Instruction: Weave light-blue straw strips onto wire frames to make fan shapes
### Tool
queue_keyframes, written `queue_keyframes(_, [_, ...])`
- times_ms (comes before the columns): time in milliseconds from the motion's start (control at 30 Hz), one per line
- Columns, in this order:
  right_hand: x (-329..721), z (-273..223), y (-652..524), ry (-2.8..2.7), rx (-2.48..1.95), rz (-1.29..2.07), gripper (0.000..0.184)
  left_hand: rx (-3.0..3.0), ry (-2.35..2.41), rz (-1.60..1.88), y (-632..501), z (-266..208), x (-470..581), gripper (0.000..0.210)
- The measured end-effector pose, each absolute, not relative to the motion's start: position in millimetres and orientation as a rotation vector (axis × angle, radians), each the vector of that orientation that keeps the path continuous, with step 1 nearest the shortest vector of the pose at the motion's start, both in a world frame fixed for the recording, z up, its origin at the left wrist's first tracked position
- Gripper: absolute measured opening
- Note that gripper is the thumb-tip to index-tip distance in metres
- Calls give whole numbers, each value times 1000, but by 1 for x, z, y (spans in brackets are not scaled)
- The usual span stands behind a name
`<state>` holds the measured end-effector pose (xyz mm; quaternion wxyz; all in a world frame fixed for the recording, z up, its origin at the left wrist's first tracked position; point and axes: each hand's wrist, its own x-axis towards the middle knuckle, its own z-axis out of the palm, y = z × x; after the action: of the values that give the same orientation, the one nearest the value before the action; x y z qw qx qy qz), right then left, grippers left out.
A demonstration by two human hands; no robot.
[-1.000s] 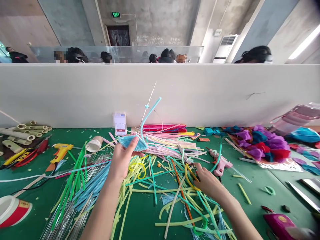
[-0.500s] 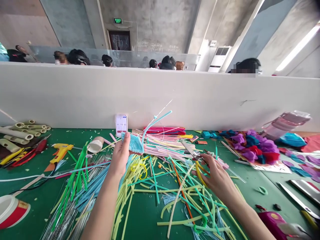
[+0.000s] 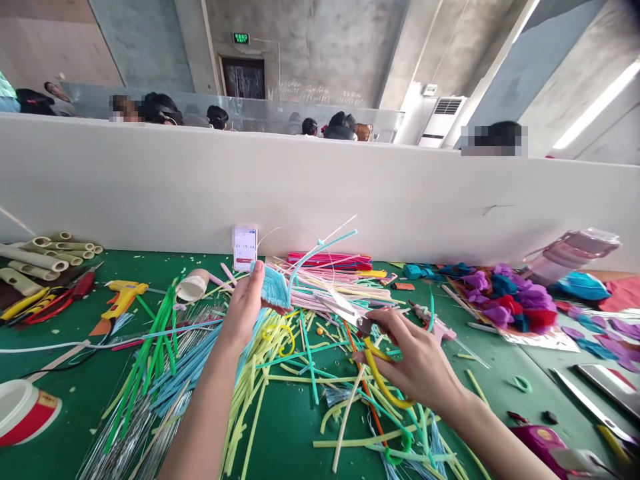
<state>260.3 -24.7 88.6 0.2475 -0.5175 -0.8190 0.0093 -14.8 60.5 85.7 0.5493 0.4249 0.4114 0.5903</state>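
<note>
My left hand [image 3: 246, 303] is closed on a small light-blue fuzzy piece [image 3: 276, 288], thumb on top. From that piece a light-blue pipe cleaner [image 3: 320, 245] and a thin pale strand stick up to the right. In my right hand [image 3: 407, 357] is a pair of scissors [image 3: 355, 317] with yellow handles. Their blades are parted and point left toward the blue piece, a short way apart from it. Below both hands lie loose yellow-green pipe cleaners [image 3: 260, 380] and a bundle of blue ones [image 3: 193, 367].
A yellow glue gun [image 3: 123, 297], pliers [image 3: 75, 290] and bamboo tubes [image 3: 65, 257] lie left. A phone [image 3: 245, 248] leans on the white partition [image 3: 320, 187]. Purple and red felt pieces [image 3: 500, 293], a pink bottle [image 3: 575, 252] and a knife-like blade [image 3: 590, 400] are right.
My right hand has brought the scissors left, closer to the blue piece, and their blades now show apart. My left hand keeps its hold, almost unmoved.
</note>
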Motion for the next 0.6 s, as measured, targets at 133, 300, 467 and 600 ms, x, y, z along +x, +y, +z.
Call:
queue_keyframes(133, [249,92,-16,-2300,-1347,23,43,1093,954,1311,58,84,-16,54])
queue_keyframes(300, [244,93,-9,-2327,-1302,41,43,1159,961,1246,58,82,-15,53])
queue_keyframes(467, [237,89,-6,-2376,-1240,-26,44,1146,967,1209,58,80,-8,53])
queue_keyframes(600, [234,84,-5,-2414,-1186,-177,45,1161,1046,1287,61,75,-6,52])
